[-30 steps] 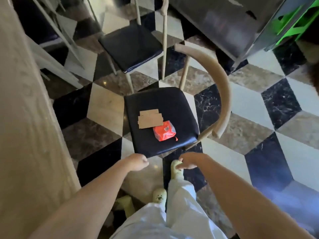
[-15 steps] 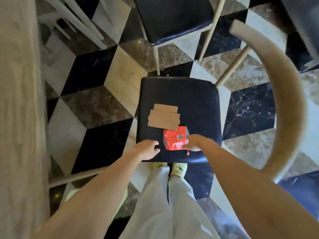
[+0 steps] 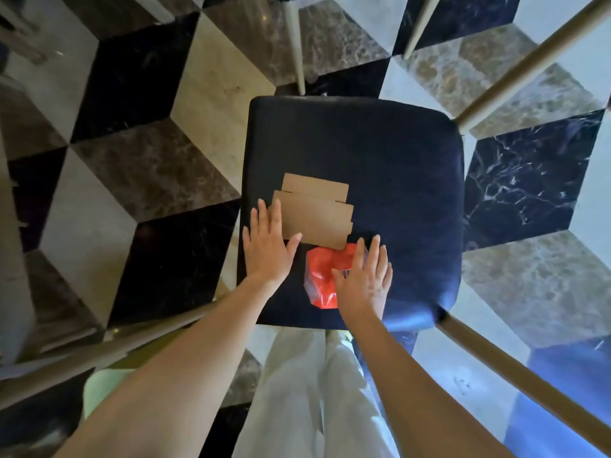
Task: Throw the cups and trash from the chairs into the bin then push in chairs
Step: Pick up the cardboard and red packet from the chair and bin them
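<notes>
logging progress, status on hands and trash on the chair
Left hand open, flat on cardboard piece. Right hand open over red wrapper. Both still on chair seat. Nothing blocking.

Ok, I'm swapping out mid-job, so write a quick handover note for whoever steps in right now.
Left hand: open, flat, fingers on the left edge of the brown cardboard.
Right hand: open, over the red wrapper; nothing gripped.
Both pieces lie on the dark chair seat; the bin is out of view.
Done: nothing visible.
Left: pick both up, bin them, push in the chair.
</notes>
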The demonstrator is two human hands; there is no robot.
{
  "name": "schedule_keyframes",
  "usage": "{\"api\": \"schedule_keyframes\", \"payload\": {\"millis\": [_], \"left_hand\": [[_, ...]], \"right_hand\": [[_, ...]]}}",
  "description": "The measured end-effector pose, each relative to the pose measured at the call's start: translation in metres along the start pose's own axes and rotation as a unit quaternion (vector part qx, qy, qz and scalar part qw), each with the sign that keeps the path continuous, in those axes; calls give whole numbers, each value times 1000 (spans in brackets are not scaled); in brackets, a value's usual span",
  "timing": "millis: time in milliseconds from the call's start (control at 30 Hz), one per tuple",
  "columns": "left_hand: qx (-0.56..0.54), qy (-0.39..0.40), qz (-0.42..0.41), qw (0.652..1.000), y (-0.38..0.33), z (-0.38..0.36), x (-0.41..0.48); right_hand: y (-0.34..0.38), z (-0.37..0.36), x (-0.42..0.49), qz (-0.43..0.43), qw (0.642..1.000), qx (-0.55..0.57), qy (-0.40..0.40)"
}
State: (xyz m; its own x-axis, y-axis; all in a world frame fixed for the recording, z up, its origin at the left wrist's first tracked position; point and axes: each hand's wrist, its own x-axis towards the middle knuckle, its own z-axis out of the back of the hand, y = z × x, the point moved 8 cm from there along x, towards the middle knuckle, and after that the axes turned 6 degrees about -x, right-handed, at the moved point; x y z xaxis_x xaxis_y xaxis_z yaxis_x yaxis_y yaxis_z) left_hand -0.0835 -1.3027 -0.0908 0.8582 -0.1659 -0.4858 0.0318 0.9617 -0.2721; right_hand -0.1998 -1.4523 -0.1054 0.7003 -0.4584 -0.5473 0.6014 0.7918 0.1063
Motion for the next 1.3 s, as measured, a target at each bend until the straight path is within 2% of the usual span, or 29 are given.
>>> {"api": "schedule_keyframes", "payload": {"millis": [133,233,333,433,500,600,733,800,867,933,1000,1067,1167,1300], "left_hand": [[-61,-52,29,996,3,2,3],[-98,-91,45,990,-1,11,7],[-103,-103,55,988,-5,19,12],[-91,-84,64,990,-7,21,20],[-98,-57,73,991,-8,18,26],[-161,-5,80,984,-9,11,33],[-309,30,72,948,-9,7,37],[-366,54,74,926,-5,4,36],[-460,83,112,877,-1,-2,31],[-550,119,162,811,3,-8,25],[-595,160,175,768,2,-13,22],[-596,177,151,769,-3,-14,23],[-559,150,103,809,-8,-12,24],[-555,107,132,815,0,-14,22]], "right_hand": [[-2,-2,-8,17,998,35,-50],[-5,8,-15,34,990,67,-119],[-9,14,-18,32,986,100,-127],[-16,22,-16,21,981,154,-120],[-22,20,-10,-7,977,207,-56],[-26,29,-1,-43,943,331,2],[-20,58,10,-66,893,444,-13],[-12,71,22,-62,884,463,-40],[0,75,37,-58,894,442,-41],[12,67,53,-57,933,353,-32],[18,58,62,-58,966,251,-31],[23,51,65,-46,979,195,-46],[25,41,65,-25,987,146,-57],[28,41,62,8,989,142,-41]]}}
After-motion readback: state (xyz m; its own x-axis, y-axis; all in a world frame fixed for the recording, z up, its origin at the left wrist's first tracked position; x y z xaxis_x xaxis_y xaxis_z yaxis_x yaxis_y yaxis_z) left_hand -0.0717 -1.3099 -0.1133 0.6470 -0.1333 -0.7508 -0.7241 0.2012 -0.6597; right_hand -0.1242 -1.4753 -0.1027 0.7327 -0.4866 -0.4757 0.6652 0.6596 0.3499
